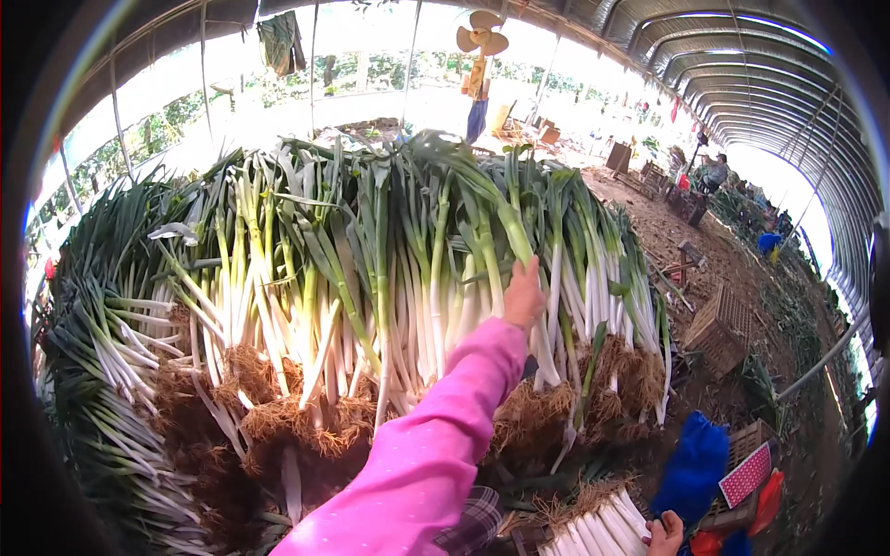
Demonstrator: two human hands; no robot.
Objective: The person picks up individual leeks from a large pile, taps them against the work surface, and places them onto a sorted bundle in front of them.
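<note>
A big heap of large Welsh onions [334,278], with white stems, green leaves and brown roots, fills the middle of the head view. My left hand [525,295], at the end of a pink sleeve, is closed around the green part of an onion stalk [513,233] on the heap's right side. Its leaves lean up to the left. At the bottom right, my right hand [664,534] is partly in view with curled fingers, beside a row of white onion stems [601,528] with roots. Whether it grips anything is unclear.
At the lower right, a blue bundle [692,465] and a dotted red-and-white piece [747,475] lie by a crate [747,445]. Another plastic crate [719,326] stands on the soil. A fan [481,42] rises behind the heap. A person [715,174] is far off.
</note>
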